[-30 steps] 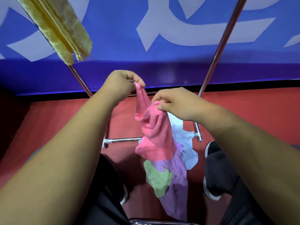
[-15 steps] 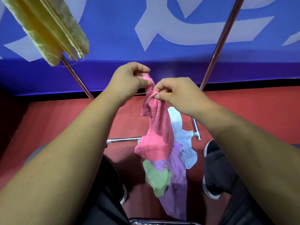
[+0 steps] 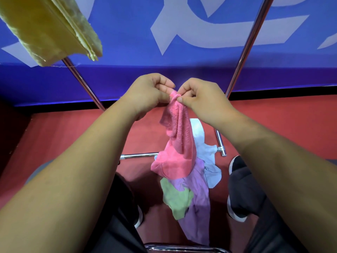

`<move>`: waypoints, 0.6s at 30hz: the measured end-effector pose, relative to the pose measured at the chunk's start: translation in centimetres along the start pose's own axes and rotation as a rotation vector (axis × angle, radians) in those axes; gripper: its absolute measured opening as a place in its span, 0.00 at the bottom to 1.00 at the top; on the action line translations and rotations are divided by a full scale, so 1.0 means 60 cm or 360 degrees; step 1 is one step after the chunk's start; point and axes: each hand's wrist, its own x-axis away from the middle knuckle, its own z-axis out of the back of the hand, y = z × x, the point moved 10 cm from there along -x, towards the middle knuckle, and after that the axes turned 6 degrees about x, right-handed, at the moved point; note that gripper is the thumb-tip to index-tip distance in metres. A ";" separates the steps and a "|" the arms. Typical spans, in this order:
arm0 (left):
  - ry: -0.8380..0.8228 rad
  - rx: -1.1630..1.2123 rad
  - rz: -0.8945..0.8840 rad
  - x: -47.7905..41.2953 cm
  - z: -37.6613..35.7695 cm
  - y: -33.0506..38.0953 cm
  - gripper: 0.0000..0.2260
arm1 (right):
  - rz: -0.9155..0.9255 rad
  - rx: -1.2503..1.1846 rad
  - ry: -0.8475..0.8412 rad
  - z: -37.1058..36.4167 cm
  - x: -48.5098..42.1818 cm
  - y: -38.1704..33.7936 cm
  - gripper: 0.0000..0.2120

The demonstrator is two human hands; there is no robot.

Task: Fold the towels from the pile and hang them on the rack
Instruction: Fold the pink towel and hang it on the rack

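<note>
A pink towel (image 3: pixel 177 143) hangs bunched in front of me. My left hand (image 3: pixel 147 94) and my right hand (image 3: pixel 202 99) both pinch its top edge, fingertips almost touching. Below it lies the pile: a lilac towel (image 3: pixel 198 198), a green towel (image 3: pixel 176 198) and a pale blue towel (image 3: pixel 207 157) on the red floor. The chrome rack's two slanted poles (image 3: pixel 249 44) rise behind my hands, and its base bar (image 3: pixel 138 155) lies on the floor. A folded yellow towel (image 3: pixel 49 30) hangs on the rack at the upper left.
A blue wall (image 3: pixel 182 52) with pale shapes stands behind the rack. My dark trouser legs and shoes (image 3: pixel 237 167) flank the pile. A chrome rail (image 3: pixel 182 248) runs along the bottom edge.
Both hands rose and came together at the pink towel's top edge. The towel now hangs longer and narrower, lifted off the pile.
</note>
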 end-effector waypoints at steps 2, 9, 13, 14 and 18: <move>-0.0019 -0.0028 -0.0017 0.001 -0.001 0.003 0.14 | -0.0028 0.0021 0.0015 0.001 -0.001 0.003 0.03; -0.0049 -0.0092 -0.0032 0.006 -0.006 0.008 0.13 | -0.0132 -0.0007 0.0055 0.003 -0.003 0.016 0.05; -0.0062 -0.0055 -0.0022 0.005 -0.007 0.007 0.09 | -0.0187 0.0006 0.0044 0.003 -0.005 0.023 0.07; -0.0064 -0.0036 -0.0020 0.004 -0.007 0.007 0.09 | -0.0201 0.0009 0.0040 0.004 -0.005 0.025 0.08; -0.0107 0.0009 -0.0057 0.008 -0.007 0.012 0.09 | -0.0256 -0.0077 0.0000 0.009 -0.004 0.032 0.13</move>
